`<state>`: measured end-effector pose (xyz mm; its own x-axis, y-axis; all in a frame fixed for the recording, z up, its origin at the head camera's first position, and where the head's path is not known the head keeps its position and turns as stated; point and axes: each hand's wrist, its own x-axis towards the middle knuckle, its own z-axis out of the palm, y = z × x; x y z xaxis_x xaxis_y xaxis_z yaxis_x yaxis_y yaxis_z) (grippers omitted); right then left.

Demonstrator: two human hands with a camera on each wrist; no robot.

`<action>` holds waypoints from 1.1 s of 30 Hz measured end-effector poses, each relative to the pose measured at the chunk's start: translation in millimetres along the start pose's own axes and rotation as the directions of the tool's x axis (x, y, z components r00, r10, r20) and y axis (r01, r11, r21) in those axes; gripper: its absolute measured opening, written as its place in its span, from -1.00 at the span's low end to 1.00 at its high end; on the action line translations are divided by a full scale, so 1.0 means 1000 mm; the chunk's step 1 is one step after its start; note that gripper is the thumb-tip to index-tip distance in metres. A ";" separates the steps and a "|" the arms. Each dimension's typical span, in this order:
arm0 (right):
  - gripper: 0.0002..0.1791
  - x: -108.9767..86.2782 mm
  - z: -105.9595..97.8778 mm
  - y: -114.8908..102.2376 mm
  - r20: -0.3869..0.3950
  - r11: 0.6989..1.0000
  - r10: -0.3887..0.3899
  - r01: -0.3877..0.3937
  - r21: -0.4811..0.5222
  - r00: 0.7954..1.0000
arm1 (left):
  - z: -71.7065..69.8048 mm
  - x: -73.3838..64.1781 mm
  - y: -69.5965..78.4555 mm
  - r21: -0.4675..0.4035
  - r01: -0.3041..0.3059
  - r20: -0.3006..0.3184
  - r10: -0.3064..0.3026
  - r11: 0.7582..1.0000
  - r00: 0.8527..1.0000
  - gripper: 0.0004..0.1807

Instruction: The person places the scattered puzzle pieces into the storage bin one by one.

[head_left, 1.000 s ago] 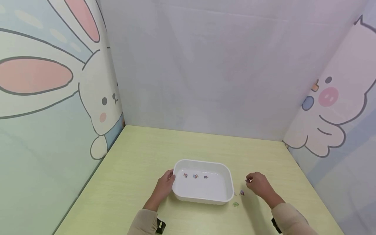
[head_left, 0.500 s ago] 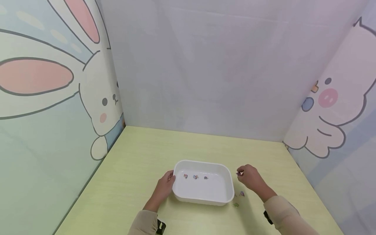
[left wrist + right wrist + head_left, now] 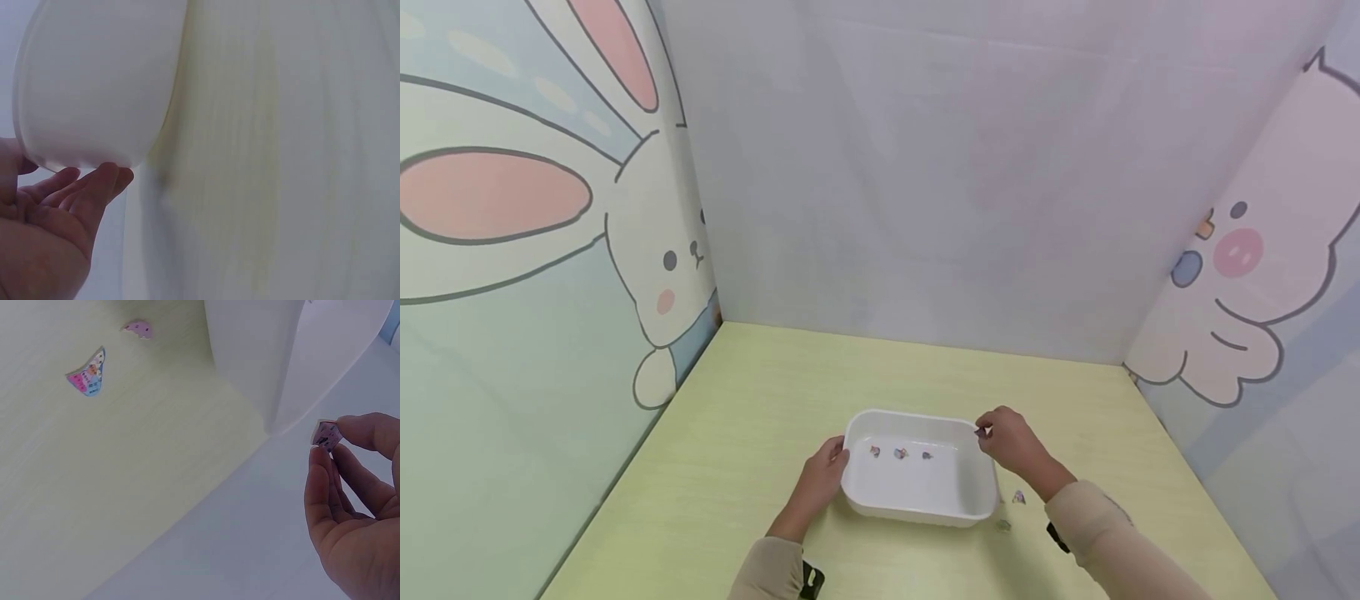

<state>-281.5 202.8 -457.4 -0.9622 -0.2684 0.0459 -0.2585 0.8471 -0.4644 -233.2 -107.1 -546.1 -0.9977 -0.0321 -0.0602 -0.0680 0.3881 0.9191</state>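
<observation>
In the head view a white rectangular plastic tray [image 3: 917,515] with high walls stands on the table. My left hand [image 3: 817,478] grips its left end, thumb at the rim and fingers against the outer wall, as the left wrist view shows. Between thumb and fingertips my right hand [image 3: 1015,443] pinches a small flat purple piece [image 3: 326,435] with a printed pattern. That hand is at the tray's far right corner, overlapping the rim in the head view. Inside the tray lie three small colourful pieces, the middle one [image 3: 901,454] among them, in a row.
On the table right of the tray lie a multicoloured piece [image 3: 89,374], a pink piece [image 3: 139,328] and, nearer the front, a greenish piece [image 3: 1003,526]. A pale table [image 3: 760,383] reaches back to a grey cloth wall [image 3: 910,208], with cartoon-printed side walls.
My right hand has moved left and away from me, carrying the purple piece from beside the tray to its far right corner. The left hand and the tray have stayed put.
</observation>
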 end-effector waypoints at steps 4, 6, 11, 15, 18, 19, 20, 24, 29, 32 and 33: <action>-0.89 0.005 0.006 -0.008 0.006 1.000 -0.021 0.021 -0.022 1.000 | 0.000 -0.001 0.001 0.000 0.006 0.002 -0.006 1.000 1.000 -0.55; -0.90 0.007 0.009 -0.012 0.014 0.999 -0.029 0.029 -0.033 0.999 | 0.000 -0.001 0.001 -0.001 0.008 0.003 -0.008 1.000 1.000 -0.55; -0.92 0.011 0.018 -0.017 0.044 0.996 -0.042 0.045 -0.071 0.998 | 0.000 -0.002 0.002 0.000 0.008 0.002 -0.008 1.000 1.000 -0.55; -0.92 0.013 0.024 -0.019 0.066 0.994 -0.051 0.057 -0.089 0.997 | -0.001 -0.002 0.003 0.002 0.006 0.000 -0.006 1.000 1.000 -0.56; -0.92 0.015 0.028 -0.020 0.083 0.994 -0.047 0.054 -0.092 0.995 | -0.001 -0.002 0.004 0.004 0.004 -0.002 -0.004 1.000 1.000 -0.56; -0.92 0.015 0.029 -0.020 0.089 0.994 -0.050 0.058 -0.092 0.995 | -0.001 -0.002 0.004 0.005 0.004 -0.002 -0.004 1.000 1.000 -0.56; -0.92 0.015 0.030 -0.019 0.095 0.993 -0.057 0.066 -0.099 0.994 | -0.002 -0.003 0.004 0.005 0.004 -0.001 -0.004 1.000 1.000 -0.56; -0.92 0.016 0.038 -0.015 0.115 0.984 -0.106 0.120 -0.128 0.988 | -0.001 -0.002 0.004 0.005 0.002 -0.002 -0.002 1.000 1.000 -0.56; -0.93 0.015 0.046 -0.011 0.142 0.976 -0.138 0.159 -0.146 0.980 | -0.001 -0.002 0.002 0.003 -0.001 0.003 0.001 1.000 1.000 -0.56; -0.93 0.015 0.050 -0.010 0.155 0.974 -0.147 0.170 -0.150 0.977 | 0.000 -0.002 0.002 0.001 0.000 0.005 0.000 1.000 1.000 -0.56; -0.93 0.015 0.051 -0.009 0.158 0.971 -0.160 0.184 -0.151 0.974 | 0.000 -0.002 0.002 0.000 0.000 0.006 0.000 1.000 1.000 -0.56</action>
<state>-289.3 167.8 -497.9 -0.8826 -0.4697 -0.0202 -0.4412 0.8424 -0.3094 -231.4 -106.4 -543.8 -0.9977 -0.0269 -0.0623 -0.0678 0.3883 0.9190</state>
